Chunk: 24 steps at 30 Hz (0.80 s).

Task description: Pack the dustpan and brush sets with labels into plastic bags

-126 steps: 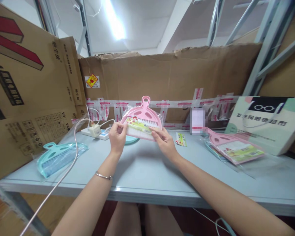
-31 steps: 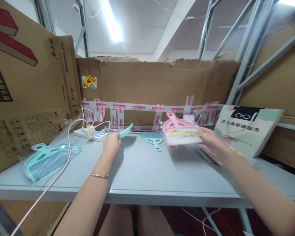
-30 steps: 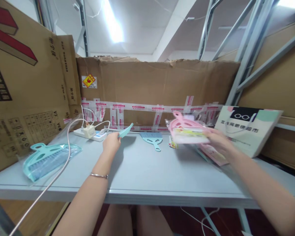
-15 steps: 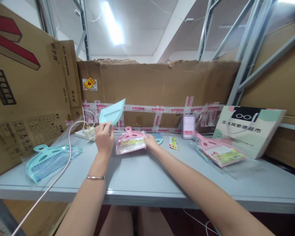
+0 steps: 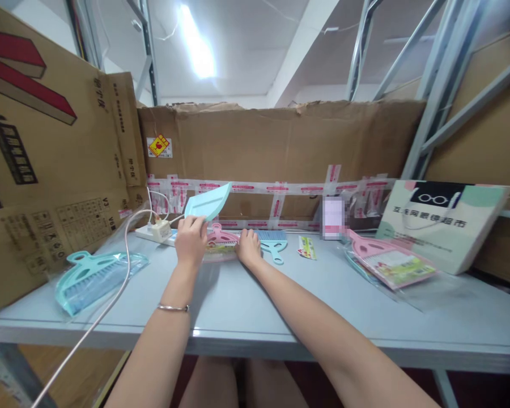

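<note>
My left hand (image 5: 190, 242) is closed on the lower edge of a light-blue dustpan (image 5: 208, 203), holding it raised and tilted above the table. Low at the table surface, my right hand (image 5: 249, 248) has its fingers curled over the right end of a pink dustpan and brush set (image 5: 222, 236) in clear wrapping. My left hand partly covers the left side of that set. Just right of my right hand lies a blue hand brush (image 5: 274, 243), bristles toward the back. A small printed card (image 5: 307, 247) lies farther right.
A wrapped light-blue dustpan set (image 5: 97, 277) lies at the left, with a white cable (image 5: 125, 272) crossing over it. A power strip (image 5: 159, 231) stands behind. Pink wrapped sets (image 5: 391, 258) lie right, before a white box (image 5: 442, 226). Cardboard (image 5: 280, 141) walls the back.
The pink set has gone down and back onto the table, with my right hand now over its end. The blue brush is more exposed. The raised dustpan has shifted slightly right and lower.
</note>
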Each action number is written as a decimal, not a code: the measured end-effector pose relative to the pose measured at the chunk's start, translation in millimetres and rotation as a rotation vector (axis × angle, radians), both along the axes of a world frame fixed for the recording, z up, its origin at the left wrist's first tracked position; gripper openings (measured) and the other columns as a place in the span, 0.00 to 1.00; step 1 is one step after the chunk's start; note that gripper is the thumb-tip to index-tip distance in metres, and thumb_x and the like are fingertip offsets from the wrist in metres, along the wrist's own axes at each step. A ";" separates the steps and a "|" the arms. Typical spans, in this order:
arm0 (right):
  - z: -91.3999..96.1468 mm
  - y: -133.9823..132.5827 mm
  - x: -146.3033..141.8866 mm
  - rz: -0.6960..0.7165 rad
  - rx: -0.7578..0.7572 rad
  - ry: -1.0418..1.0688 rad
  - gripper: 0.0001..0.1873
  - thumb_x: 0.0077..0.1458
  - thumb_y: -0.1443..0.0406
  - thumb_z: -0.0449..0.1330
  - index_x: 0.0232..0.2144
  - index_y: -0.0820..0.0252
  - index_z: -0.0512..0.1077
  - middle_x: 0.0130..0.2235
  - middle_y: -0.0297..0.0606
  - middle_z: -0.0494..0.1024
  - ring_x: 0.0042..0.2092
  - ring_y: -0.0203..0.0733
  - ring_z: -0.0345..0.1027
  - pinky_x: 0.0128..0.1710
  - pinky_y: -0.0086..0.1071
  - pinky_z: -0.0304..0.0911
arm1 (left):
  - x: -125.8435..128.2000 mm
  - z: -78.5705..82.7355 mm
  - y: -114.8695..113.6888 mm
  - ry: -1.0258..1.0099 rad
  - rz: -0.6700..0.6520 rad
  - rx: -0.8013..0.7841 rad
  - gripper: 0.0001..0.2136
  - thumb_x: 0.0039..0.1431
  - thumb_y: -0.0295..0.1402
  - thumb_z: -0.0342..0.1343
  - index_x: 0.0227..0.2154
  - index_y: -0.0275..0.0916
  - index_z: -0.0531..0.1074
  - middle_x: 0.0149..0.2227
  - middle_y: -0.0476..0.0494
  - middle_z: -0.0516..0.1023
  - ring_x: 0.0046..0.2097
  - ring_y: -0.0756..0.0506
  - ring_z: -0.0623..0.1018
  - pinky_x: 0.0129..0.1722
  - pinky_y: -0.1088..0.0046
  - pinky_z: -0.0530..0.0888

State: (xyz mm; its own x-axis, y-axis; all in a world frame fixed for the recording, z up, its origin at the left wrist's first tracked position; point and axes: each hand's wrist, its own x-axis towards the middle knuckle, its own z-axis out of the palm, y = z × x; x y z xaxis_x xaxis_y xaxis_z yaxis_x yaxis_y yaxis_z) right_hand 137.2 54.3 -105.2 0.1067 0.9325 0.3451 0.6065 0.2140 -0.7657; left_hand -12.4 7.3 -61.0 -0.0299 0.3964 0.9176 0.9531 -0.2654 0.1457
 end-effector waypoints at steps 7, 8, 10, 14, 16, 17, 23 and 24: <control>51.6 14.9 77.5 0.238 -0.062 0.258 0.25 0.59 0.52 0.40 0.42 0.61 0.69 0.42 0.45 0.75 0.43 0.47 0.70 0.41 0.38 0.65 | 15.9 -4.6 2.0 0.382 -0.462 0.005 0.07 0.58 0.29 0.52 0.31 0.41 0.75 0.35 0.45 0.77 0.40 0.46 0.71 0.41 0.69 0.66; 56.4 13.3 97.3 0.319 -0.102 0.294 0.32 0.59 0.48 0.36 0.39 0.62 0.70 0.38 0.46 0.77 0.39 0.47 0.71 0.38 0.38 0.66 | 20.6 -5.6 0.9 0.431 -0.507 0.015 0.07 0.58 0.28 0.53 0.30 0.42 0.76 0.36 0.46 0.77 0.41 0.46 0.71 0.43 0.68 0.65; 60.0 6.4 134.7 0.597 -0.273 0.474 0.41 0.54 0.40 0.33 0.40 0.65 0.71 0.35 0.48 0.77 0.37 0.48 0.72 0.35 0.38 0.67 | 28.8 -7.6 -0.9 0.492 -0.540 0.047 0.08 0.57 0.27 0.53 0.28 0.44 0.76 0.39 0.48 0.78 0.45 0.45 0.71 0.47 0.64 0.62; 50.2 -12.6 174.5 0.742 -0.496 0.457 0.30 0.50 0.45 0.55 0.47 0.60 0.69 0.34 0.39 0.78 0.31 0.37 0.71 0.29 0.29 0.64 | 35.9 -9.5 -2.5 0.501 -0.523 0.096 0.14 0.56 0.21 0.51 0.23 0.45 0.76 0.46 0.49 0.76 0.52 0.44 0.69 0.52 0.58 0.57; 44.4 -19.7 173.3 0.757 -0.552 0.365 0.27 0.43 0.55 0.66 0.46 0.57 0.69 0.31 0.33 0.77 0.27 0.31 0.68 0.25 0.24 0.61 | 35.5 -8.4 -3.5 0.441 -0.511 0.093 0.13 0.57 0.23 0.51 0.23 0.45 0.76 0.51 0.48 0.73 0.55 0.43 0.67 0.54 0.57 0.56; 42.5 -22.2 169.2 0.767 -0.556 0.337 0.26 0.41 0.58 0.68 0.43 0.57 0.71 0.30 0.32 0.76 0.26 0.30 0.66 0.25 0.23 0.59 | 34.9 -7.3 -4.1 0.373 -0.505 0.094 0.12 0.58 0.25 0.51 0.26 0.46 0.76 0.53 0.46 0.71 0.56 0.42 0.66 0.54 0.57 0.56; 37.5 -20.2 134.9 0.577 -0.304 0.554 0.17 0.37 0.60 0.66 0.32 0.60 0.70 0.25 0.30 0.74 0.24 0.31 0.64 0.23 0.25 0.57 | 31.7 3.8 -3.3 -0.550 -0.647 -0.104 0.19 0.59 0.42 0.47 0.50 0.39 0.65 0.53 0.35 0.67 0.53 0.41 0.69 0.49 0.62 0.68; 35.2 -18.2 130.5 0.499 -0.229 0.600 0.16 0.37 0.60 0.65 0.31 0.59 0.69 0.24 0.29 0.73 0.23 0.32 0.63 0.23 0.26 0.57 | 31.8 5.5 -2.3 -0.725 -0.711 -0.259 0.22 0.58 0.48 0.46 0.50 0.39 0.65 0.50 0.35 0.70 0.50 0.41 0.72 0.46 0.63 0.70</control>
